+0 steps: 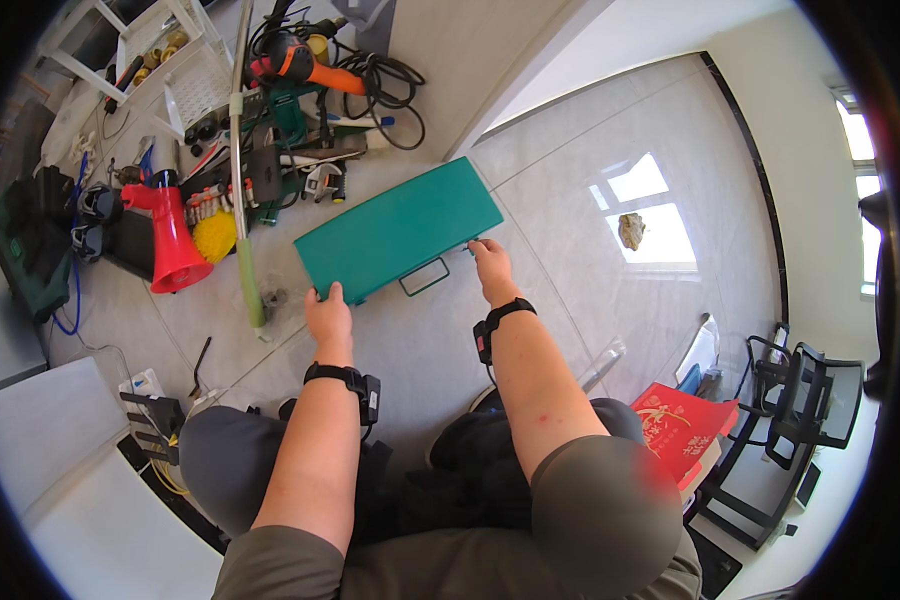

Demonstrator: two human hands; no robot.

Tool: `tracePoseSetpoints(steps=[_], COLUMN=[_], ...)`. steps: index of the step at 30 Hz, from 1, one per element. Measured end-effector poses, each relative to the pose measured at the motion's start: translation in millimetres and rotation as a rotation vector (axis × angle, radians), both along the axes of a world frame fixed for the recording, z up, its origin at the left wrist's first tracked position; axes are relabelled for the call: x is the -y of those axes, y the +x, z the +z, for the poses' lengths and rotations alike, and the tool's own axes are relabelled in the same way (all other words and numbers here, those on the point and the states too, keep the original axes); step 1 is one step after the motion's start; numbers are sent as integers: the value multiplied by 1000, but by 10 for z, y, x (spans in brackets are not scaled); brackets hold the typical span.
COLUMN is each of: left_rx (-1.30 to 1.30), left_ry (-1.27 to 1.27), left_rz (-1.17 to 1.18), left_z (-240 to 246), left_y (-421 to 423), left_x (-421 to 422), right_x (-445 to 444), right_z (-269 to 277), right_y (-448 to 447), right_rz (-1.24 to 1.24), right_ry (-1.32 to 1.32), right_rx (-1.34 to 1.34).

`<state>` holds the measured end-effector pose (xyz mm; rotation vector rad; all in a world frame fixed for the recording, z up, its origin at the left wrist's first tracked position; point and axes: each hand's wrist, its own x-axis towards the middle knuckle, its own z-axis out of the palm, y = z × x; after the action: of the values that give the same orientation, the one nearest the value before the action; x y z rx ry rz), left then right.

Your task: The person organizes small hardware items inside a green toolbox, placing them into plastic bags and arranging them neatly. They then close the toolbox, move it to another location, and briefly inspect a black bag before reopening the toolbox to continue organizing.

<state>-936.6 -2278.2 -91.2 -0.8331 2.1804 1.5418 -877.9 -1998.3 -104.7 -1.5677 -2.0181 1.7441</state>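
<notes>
A green metal tool case [401, 225] with a closed lid lies on the tiled floor before me. Its wire carrying handle [424, 277] sticks out from the side that faces me. My left hand [330, 315] grips the near left corner, thumb up against the lid's edge and fingers mostly hidden. At the right end of the same side, my right hand [493, 262] pinches a small part at the edge, perhaps a latch. The case's contents are out of sight.
Left of the case lie a red megaphone [166, 240], a yellow scrubbing ball [215, 236], an adjustable wrench [322, 180] and an orange corded power tool [307, 67]. A metal pole [238, 165] crosses them. A red printed box [682, 431] stands by my right knee.
</notes>
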Motion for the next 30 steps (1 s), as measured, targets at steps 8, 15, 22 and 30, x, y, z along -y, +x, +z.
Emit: tracePoseSetpoints(steps=[8, 15, 22, 30], left_rx=[29, -37, 14, 13], left_ry=[-40, -39, 9, -52], left_rz=[10, 87, 46, 186], left_z=[13, 9, 68, 157], left_y=[-8, -24, -54, -133], left_x=[6, -27, -14, -116], right_x=[501, 1302, 1243, 1170], right_z=[277, 22, 68, 18], right_y=[-113, -96, -48, -45], right_rz=[836, 905, 1015, 1134], right_ry=[-685, -220, -114, 55], right_rx=[228, 44, 3, 195])
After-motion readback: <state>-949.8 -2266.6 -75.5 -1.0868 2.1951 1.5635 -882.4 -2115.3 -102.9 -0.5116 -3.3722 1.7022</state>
